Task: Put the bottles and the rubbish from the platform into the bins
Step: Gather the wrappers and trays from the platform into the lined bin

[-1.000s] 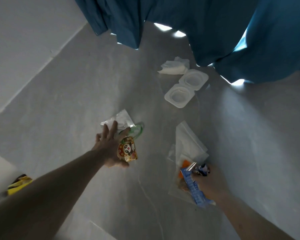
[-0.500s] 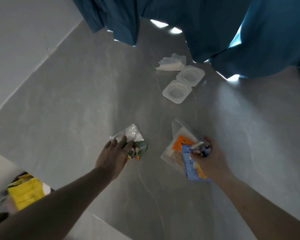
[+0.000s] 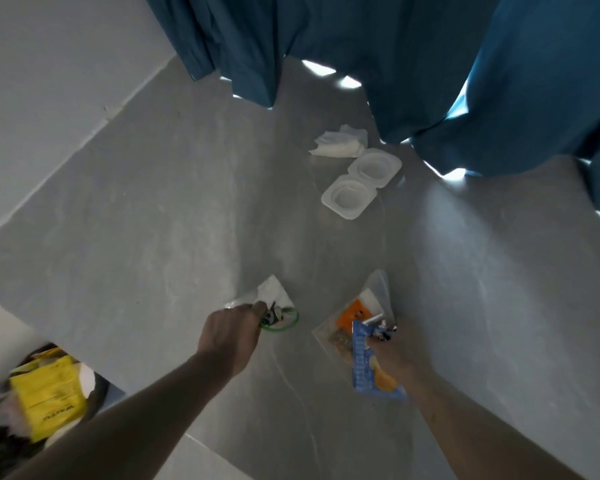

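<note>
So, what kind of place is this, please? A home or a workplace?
Probably a room in a home, though I cannot be sure: long dark blue curtains hang onto a smooth grey stone-like platform beside a plain white wall, with a waste bin holding yellow packaging below its edge.

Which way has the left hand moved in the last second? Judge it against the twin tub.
Yes: the left hand pulled back towards the person, away from the twin tub, gripping the clear wrapper.

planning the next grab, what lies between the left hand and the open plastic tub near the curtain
Only bare grey platform lies between the left hand and the open plastic tub, as the head view shows.
</note>
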